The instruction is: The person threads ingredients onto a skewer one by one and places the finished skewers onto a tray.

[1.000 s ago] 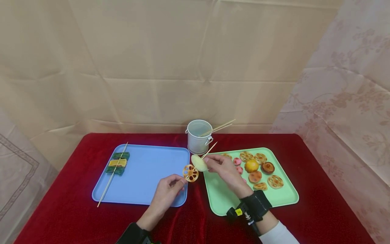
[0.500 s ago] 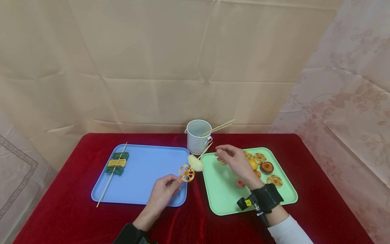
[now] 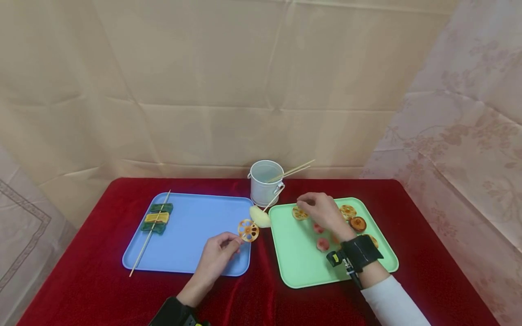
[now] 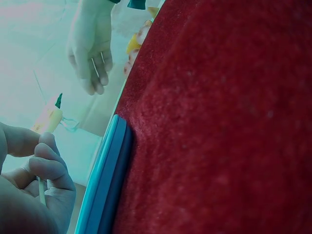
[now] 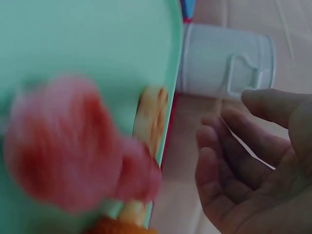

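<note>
My left hand point(image 3: 218, 256) pinches a bamboo skewer point(image 3: 274, 199) over the right edge of the blue tray point(image 3: 195, 244). Threaded on it are a lotus root slice point(image 3: 248, 230), close by the fingertips, and a pale oval slice point(image 3: 259, 217). In the left wrist view the skewer's lower end point(image 4: 42, 192) runs down into the palm. Over the green tray point(image 3: 293, 271) hovers my right hand point(image 3: 324, 215), fingertips right by another lotus root slice point(image 3: 299, 213). The right wrist view shows its thumb and loosely bent fingers apart, nothing between them point(image 5: 253, 156).
A white bucket point(image 3: 263, 190) with several skewers point(image 3: 299, 169) stands behind the trays. The green tray also bears pink pieces point(image 3: 322, 244) and a mushroom point(image 3: 358, 223). On the blue tray's left lies a skewer with green pieces and a yellow piece point(image 3: 157, 218).
My right hand has let go of the pale slice and moved right over the green tray. The left hand has shifted slightly left with the skewer.
</note>
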`<action>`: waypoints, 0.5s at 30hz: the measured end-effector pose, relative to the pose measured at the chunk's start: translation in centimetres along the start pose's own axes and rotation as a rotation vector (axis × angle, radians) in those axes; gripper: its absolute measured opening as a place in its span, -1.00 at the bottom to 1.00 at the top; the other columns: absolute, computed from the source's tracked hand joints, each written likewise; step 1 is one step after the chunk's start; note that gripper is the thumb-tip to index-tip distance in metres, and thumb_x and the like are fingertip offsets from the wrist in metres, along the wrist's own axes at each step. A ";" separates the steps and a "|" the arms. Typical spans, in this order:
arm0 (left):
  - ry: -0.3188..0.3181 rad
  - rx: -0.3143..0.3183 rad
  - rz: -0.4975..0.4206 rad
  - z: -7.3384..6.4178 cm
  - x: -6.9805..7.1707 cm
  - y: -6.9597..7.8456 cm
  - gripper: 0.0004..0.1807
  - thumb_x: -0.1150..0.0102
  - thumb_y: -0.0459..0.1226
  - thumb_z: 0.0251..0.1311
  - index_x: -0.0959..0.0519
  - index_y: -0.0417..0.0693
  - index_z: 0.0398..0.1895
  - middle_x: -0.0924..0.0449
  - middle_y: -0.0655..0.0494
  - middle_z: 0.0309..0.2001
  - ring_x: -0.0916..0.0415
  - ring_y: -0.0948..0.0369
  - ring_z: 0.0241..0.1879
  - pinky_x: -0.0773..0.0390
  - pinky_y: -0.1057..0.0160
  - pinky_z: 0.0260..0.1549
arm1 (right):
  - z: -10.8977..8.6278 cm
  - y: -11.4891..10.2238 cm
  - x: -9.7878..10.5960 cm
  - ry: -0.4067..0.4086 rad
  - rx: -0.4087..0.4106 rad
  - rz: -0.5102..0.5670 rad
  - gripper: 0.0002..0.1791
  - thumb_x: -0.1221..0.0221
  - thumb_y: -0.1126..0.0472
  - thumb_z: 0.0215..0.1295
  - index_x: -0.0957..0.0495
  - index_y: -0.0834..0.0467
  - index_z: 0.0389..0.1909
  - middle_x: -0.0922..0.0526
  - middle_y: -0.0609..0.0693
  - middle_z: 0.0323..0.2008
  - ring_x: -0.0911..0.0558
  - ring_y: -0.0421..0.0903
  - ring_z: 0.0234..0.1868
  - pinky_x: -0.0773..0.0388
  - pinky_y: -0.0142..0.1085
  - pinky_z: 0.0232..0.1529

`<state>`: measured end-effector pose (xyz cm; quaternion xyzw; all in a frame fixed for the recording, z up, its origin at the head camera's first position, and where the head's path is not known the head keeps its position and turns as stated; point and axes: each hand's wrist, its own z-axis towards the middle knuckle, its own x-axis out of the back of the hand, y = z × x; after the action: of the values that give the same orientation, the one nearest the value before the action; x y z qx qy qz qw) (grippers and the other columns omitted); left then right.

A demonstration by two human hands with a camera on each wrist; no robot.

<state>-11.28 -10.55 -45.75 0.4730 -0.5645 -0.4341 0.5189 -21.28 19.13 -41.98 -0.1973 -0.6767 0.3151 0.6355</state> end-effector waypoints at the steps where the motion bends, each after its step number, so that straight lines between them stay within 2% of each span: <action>1: 0.000 0.002 0.000 0.0 0.0 0.0 -0.89 -0.24 -0.39 0.26 -0.72 -0.28 -0.27 -0.59 0.06 -0.52 -0.42 0.25 -0.55 -0.41 0.34 -0.49 | 0.2 0.1 0.0 0.005 0.023 -0.052 -0.67 -0.26 0.09 0.44 -0.72 0.22 0.06 -0.77 0.07 -0.11 -0.60 -0.04 -0.33 -0.56 -0.14 -0.22; 5: 0.003 0.007 -0.003 -0.1 0.1 0.0 -0.88 -0.25 -0.39 0.26 -0.72 -0.30 -0.26 -0.59 0.06 -0.52 -0.42 0.26 -0.55 -0.40 0.35 -0.49 | 0.8 0.2 0.1 -0.023 0.045 -0.191 -0.68 -0.30 0.17 0.40 -0.71 0.27 0.05 -0.77 0.12 -0.09 -0.65 0.07 -0.09 -0.57 0.00 0.02; 9: 0.007 0.008 -0.002 -0.1 0.1 0.0 -0.88 -0.25 -0.39 0.26 -0.72 -0.29 -0.26 -0.58 0.06 -0.53 -0.42 0.26 -0.56 -0.40 0.35 -0.49 | 1.2 0.2 0.1 -0.084 0.011 -0.281 -0.64 -0.34 0.17 0.37 -0.69 0.27 0.08 -0.74 0.15 -0.05 -0.63 0.09 -0.05 -0.56 0.03 0.08; 12: 0.008 0.007 -0.003 -0.1 0.1 0.0 -0.89 -0.25 -0.40 0.26 -0.72 -0.29 -0.26 -0.58 0.06 -0.53 -0.42 0.26 -0.55 -0.40 0.34 -0.49 | 1.2 0.2 0.1 -0.115 -0.003 -0.330 -0.61 -0.38 0.14 0.34 -0.68 0.27 0.10 -0.73 0.13 -0.08 -0.61 0.03 -0.16 -0.56 0.00 0.05; 15: 0.007 0.010 -0.004 -0.1 0.1 0.0 -0.88 -0.24 -0.40 0.27 -0.72 -0.29 -0.26 -0.59 0.06 -0.52 -0.42 0.25 -0.55 -0.40 0.34 -0.49 | 1.2 0.3 0.0 -0.138 -0.011 -0.349 -0.57 -0.39 0.13 0.32 -0.66 0.27 0.12 -0.69 0.12 -0.15 -0.61 -0.02 -0.46 -0.55 -0.06 -0.05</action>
<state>-11.17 -10.65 -45.73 0.4785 -0.5638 -0.4305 0.5175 -22.49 19.12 -42.14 -0.0579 -0.7444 0.2092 0.6314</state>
